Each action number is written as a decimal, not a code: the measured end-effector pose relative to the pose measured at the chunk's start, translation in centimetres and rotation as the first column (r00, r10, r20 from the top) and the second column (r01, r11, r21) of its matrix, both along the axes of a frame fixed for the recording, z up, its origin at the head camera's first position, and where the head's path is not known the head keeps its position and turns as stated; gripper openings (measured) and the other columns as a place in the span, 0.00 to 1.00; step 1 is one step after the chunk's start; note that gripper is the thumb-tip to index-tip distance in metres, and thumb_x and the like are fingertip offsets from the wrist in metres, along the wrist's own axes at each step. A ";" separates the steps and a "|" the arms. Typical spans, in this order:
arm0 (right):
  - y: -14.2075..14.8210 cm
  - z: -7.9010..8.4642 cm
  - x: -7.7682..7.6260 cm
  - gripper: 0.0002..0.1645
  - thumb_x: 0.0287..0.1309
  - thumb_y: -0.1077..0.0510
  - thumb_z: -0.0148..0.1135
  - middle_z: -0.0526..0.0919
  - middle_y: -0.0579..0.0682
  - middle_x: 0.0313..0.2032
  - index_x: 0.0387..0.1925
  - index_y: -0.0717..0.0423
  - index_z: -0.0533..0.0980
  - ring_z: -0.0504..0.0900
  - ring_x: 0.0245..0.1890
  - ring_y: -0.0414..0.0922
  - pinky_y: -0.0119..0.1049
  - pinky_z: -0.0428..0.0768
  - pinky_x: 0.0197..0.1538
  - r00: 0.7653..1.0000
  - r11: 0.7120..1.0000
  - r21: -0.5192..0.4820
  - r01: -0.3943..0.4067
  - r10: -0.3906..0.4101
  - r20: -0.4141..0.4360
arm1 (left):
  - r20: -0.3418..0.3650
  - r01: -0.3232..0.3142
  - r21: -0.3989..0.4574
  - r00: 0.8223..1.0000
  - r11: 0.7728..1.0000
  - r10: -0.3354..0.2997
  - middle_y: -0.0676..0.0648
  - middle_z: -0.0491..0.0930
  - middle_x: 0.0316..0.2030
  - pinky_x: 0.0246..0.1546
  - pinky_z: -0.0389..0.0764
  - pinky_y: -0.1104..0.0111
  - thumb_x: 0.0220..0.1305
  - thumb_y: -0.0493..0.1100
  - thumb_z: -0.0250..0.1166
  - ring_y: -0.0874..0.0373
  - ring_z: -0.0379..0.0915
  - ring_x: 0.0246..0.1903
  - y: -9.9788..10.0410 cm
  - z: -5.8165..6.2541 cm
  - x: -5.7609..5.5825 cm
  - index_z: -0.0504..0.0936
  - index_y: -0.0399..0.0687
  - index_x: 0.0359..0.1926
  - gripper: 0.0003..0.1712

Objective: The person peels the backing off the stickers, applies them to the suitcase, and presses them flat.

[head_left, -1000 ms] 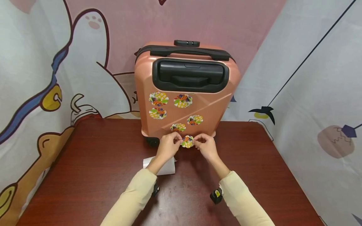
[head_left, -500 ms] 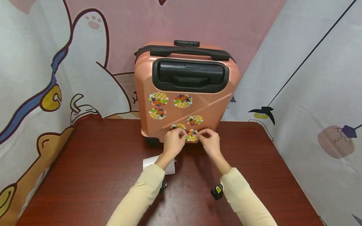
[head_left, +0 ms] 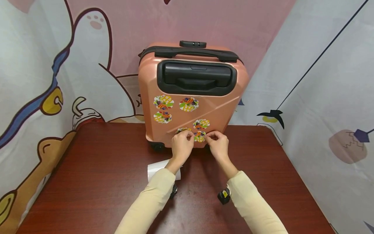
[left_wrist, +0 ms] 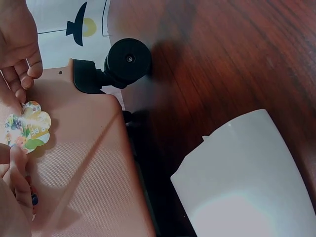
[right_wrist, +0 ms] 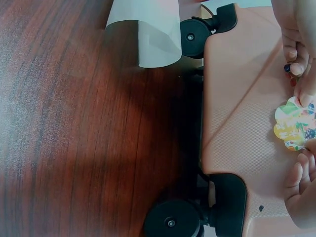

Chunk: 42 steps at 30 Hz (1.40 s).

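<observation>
A scalloped, fruit-patterned sticker [head_left: 200, 136] is stretched between both hands in front of the lower part of a pink suitcase [head_left: 216, 107]. My left hand [head_left: 181, 147] pinches its left edge, and my right hand [head_left: 219, 146] pinches the right edge. In the left wrist view the sticker [left_wrist: 29, 127] casts a shadow on the shell; whether any of it touches there I cannot tell. Several similar stickers [head_left: 189, 104] are on the suitcase front. One lower sticker [head_left: 182, 130] is partly covered by my left hand.
The suitcase stands upright on a brown wooden table [head_left: 102, 182], its black wheels [left_wrist: 127, 61] showing. A curled white sheet [head_left: 156, 168] lies behind the left forearm. Printed cloth [head_left: 122, 39] hangs behind and at the sides.
Both hands have carried the sticker up and slightly right, from below the suitcase's bottom edge to in front of its lower shell. The left forearm has shifted right.
</observation>
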State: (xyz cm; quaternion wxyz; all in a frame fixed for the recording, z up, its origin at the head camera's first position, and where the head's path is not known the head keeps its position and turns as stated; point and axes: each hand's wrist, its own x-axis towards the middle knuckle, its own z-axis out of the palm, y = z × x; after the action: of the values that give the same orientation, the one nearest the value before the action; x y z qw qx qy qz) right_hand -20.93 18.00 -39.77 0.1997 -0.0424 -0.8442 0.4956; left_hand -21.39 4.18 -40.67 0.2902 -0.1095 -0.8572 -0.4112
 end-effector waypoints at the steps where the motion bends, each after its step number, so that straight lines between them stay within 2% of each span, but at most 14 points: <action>1: 0.0 0.0 0.0 0.02 0.45 0.65 0.66 0.80 0.53 0.21 0.23 0.61 0.80 0.74 0.20 0.39 0.28 0.70 0.23 1.000 1.000 0.000 0.005 -0.005 -0.004 | -0.004 -0.006 0.000 1.000 1.000 0.006 0.51 0.80 0.20 0.25 0.75 0.66 0.50 0.35 0.67 0.61 0.76 0.20 0.1 0.0 0.0 0.82 0.45 0.23 0.03; 14: -0.5 0.1 0.0 0.04 0.45 0.64 0.66 0.79 0.52 0.19 0.22 0.62 0.80 0.74 0.20 0.40 0.28 0.70 0.22 0.998 0.998 -0.010 0.060 -0.060 -0.030 | -0.062 -0.056 0.014 0.996 0.998 0.057 0.51 0.80 0.20 0.21 0.75 0.65 0.49 0.35 0.68 0.60 0.75 0.18 0.5 -0.4 0.0 0.82 0.45 0.22 0.04; 27: -0.8 -0.1 -0.1 0.05 0.44 0.64 0.67 0.79 0.53 0.19 0.20 0.62 0.79 0.75 0.21 0.44 0.29 0.70 0.24 0.994 0.996 0.001 0.095 -0.094 -0.062 | -0.092 -0.082 -0.033 0.993 0.996 0.078 0.49 0.81 0.23 0.21 0.76 0.64 0.51 0.35 0.67 0.57 0.77 0.19 0.3 -1.0 0.1 0.82 0.44 0.24 0.03; 30: -0.8 -0.3 0.0 0.05 0.45 0.64 0.67 0.79 0.53 0.19 0.21 0.62 0.78 0.75 0.21 0.44 0.28 0.69 0.23 0.992 0.995 0.004 0.101 -0.100 -0.080 | -0.066 -0.043 -0.041 0.997 0.998 0.040 0.50 0.81 0.22 0.21 0.76 0.63 0.50 0.36 0.68 0.57 0.76 0.19 0.0 -1.4 0.3 0.82 0.45 0.24 0.03; 34: -0.9 -0.9 0.2 0.07 0.45 0.64 0.68 0.77 0.52 0.18 0.22 0.61 0.75 0.73 0.20 0.41 0.32 0.71 0.24 0.991 0.994 0.002 0.109 -0.109 -0.083 | 0.028 0.064 -0.033 0.998 0.997 -0.063 0.50 0.82 0.23 0.24 0.75 0.65 0.50 0.36 0.69 0.58 0.76 0.21 -0.4 -1.8 0.4 0.82 0.44 0.26 0.02; 37: -1.0 -1.3 0.3 0.07 0.47 0.65 0.67 0.77 0.53 0.17 0.22 0.62 0.75 0.75 0.18 0.45 0.36 0.73 0.43 0.994 0.997 -0.007 0.082 -0.082 -0.072 | 0.115 0.117 -0.004 0.987 0.993 -0.116 0.50 0.83 0.26 0.25 0.75 0.67 0.52 0.36 0.67 0.58 0.76 0.23 -0.6 -1.9 0.4 0.83 0.44 0.29 0.02; 39: -1.0 -1.5 0.4 0.06 0.49 0.65 0.65 0.78 0.55 0.18 0.24 0.63 0.75 0.78 0.18 0.51 0.38 0.74 0.44 0.998 0.999 -0.018 0.032 -0.033 -0.051 | 0.163 0.146 0.036 0.975 0.989 -0.150 0.50 0.83 0.28 0.24 0.74 0.69 0.54 0.35 0.65 0.59 0.76 0.22 -0.8 -1.9 0.4 0.84 0.44 0.32 0.04; 41: -1.0 -1.7 0.4 0.04 0.52 0.66 0.63 0.80 0.58 0.20 0.25 0.65 0.76 0.79 0.19 0.56 0.36 0.76 0.43 0.999 0.999 -0.041 -0.034 0.034 -0.024 | 0.201 0.177 0.079 0.961 0.981 -0.190 0.49 0.83 0.30 0.23 0.73 0.70 0.56 0.32 0.62 0.60 0.76 0.22 -1.0 -1.8 0.5 0.83 0.43 0.35 0.07; 42: -1.0 -1.7 0.5 0.04 0.53 0.66 0.62 0.81 0.59 0.22 0.27 0.65 0.76 0.80 0.21 0.58 0.34 0.78 0.35 0.998 0.996 -0.055 -0.066 0.065 -0.008 | 0.215 0.193 0.100 0.954 0.976 -0.211 0.48 0.83 0.31 0.23 0.74 0.71 0.56 0.31 0.61 0.60 0.77 0.22 -1.0 -1.8 0.5 0.83 0.42 0.36 0.08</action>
State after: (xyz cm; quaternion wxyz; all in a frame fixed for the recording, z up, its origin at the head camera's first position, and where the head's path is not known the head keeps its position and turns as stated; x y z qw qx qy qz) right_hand -20.48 16.98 -41.52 0.1848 -0.0187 -0.8304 0.5253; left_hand -20.91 3.14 -42.44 0.1521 -0.1382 -0.8521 -0.4814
